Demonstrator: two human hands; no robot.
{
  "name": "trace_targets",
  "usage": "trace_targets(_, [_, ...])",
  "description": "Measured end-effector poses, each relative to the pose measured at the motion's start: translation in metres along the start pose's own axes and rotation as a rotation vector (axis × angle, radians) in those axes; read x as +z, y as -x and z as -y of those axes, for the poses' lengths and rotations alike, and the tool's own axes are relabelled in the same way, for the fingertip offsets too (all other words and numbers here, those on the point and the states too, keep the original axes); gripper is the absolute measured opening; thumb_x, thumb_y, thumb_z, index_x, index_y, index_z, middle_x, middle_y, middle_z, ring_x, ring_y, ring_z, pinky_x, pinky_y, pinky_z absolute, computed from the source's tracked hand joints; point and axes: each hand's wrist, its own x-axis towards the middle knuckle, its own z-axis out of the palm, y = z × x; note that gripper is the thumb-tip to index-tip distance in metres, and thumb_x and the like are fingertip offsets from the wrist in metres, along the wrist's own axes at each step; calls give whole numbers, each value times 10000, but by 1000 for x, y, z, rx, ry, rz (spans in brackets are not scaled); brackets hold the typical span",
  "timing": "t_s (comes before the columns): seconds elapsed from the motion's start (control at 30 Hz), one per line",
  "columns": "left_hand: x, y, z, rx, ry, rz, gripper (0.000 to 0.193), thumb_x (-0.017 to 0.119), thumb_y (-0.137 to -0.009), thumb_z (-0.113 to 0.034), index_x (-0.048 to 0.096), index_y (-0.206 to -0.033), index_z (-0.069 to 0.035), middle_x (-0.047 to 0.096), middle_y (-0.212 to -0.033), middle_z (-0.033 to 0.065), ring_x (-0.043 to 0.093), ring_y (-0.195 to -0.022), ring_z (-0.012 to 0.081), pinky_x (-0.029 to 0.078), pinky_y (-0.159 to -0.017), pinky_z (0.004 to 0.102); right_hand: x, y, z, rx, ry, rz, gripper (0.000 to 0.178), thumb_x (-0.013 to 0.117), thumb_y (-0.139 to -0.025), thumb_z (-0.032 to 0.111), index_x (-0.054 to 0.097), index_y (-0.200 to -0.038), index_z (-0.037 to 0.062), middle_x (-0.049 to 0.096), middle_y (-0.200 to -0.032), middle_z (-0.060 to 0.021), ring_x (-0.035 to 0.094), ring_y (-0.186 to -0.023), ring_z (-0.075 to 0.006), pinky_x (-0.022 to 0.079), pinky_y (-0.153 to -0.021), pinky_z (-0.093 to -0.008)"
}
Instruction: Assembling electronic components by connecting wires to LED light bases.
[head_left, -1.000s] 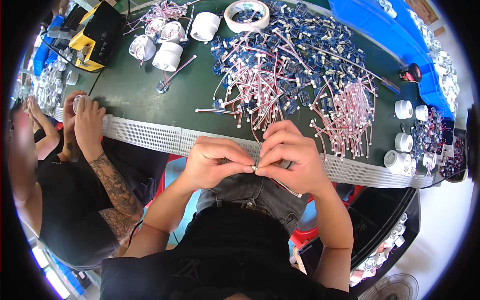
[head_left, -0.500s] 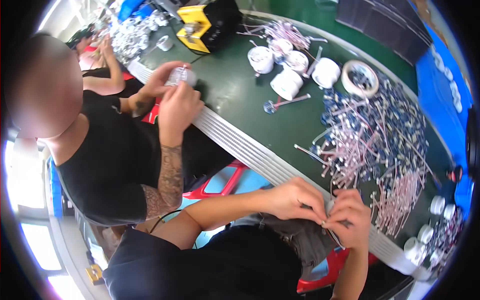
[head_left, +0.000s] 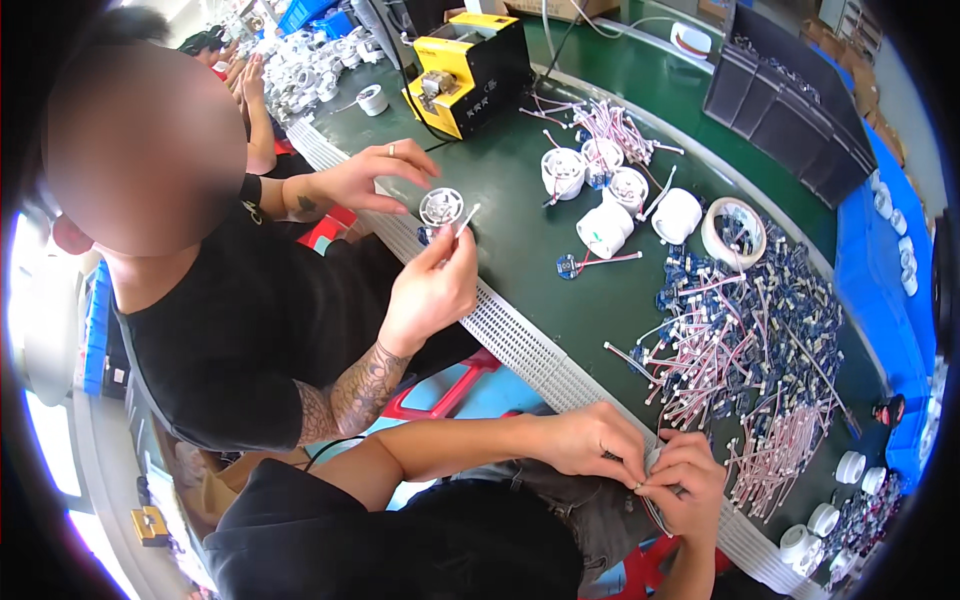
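My left hand (head_left: 605, 445) and my right hand (head_left: 688, 485) meet at the bench's near edge, thumbs and fingertips pinched together. Between them is a small pale tip that looks like the end of a wire lead (head_left: 640, 487). Thin reddish and white strands run down below my right fingers, and the rest is hidden by the hand. Just beyond my hands lies a large heap of wire leads with white plugs (head_left: 690, 345), mixed with small blue circuit boards (head_left: 790, 290). A neater bundle of pinkish leads (head_left: 770, 460) lies right of my right hand.
A co-worker's hand (head_left: 435, 285) at left holds a white round housing (head_left: 441, 207). White cups (head_left: 606, 230), a tape roll (head_left: 734, 234) and a yellow-black machine (head_left: 465, 75) stand on the green bench. A black bin (head_left: 790, 100) and blue trays (head_left: 870, 290) line the far right.
The view has shifted, so the bench things sit lower. My hands stay pinched together. The co-worker's hands have separated, one now raised open beside the white housing.
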Motion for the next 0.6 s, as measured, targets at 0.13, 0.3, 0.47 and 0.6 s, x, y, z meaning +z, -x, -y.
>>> trace_targets(0.13, [6,-3,1,-57,25,-52,131,770,-777,-82,724,-893,-42,707,-829,68,680,-724,205,526,-635,311,-2,6,-8,11,-93,-18,238,869,-575,138,687,-702,52,639,-760,-48,600,-813,-245,528,-870,-478])
trace_targets(0.3, [7,-4,-7,-221,97,-106,158,765,-792,-75,710,-932,-26,715,-852,68,685,-718,166,534,-640,275,-6,4,-6,24,-101,-20,216,853,-580,102,732,-746,37,664,-783,-64,633,-830,-266,535,-843,-449])
trace_targets(0.47, [3,-5,-6,-171,44,-64,125,742,-814,-87,703,-914,-22,709,-811,73,681,-708,167,525,-627,282,-9,4,-6,24,-78,3,184,812,-581,32,724,-742,24,681,-805,-80,643,-854,-278,536,-828,-426])
trace_targets(0.6, [6,-5,-5,-168,42,-76,116,738,-818,-91,700,-906,-25,704,-788,71,674,-696,163,516,-616,286,-8,8,-6,37,-89,-25,163,787,-588,-2,713,-732,22,681,-814,-87,644,-865,-283,532,-828,-413])
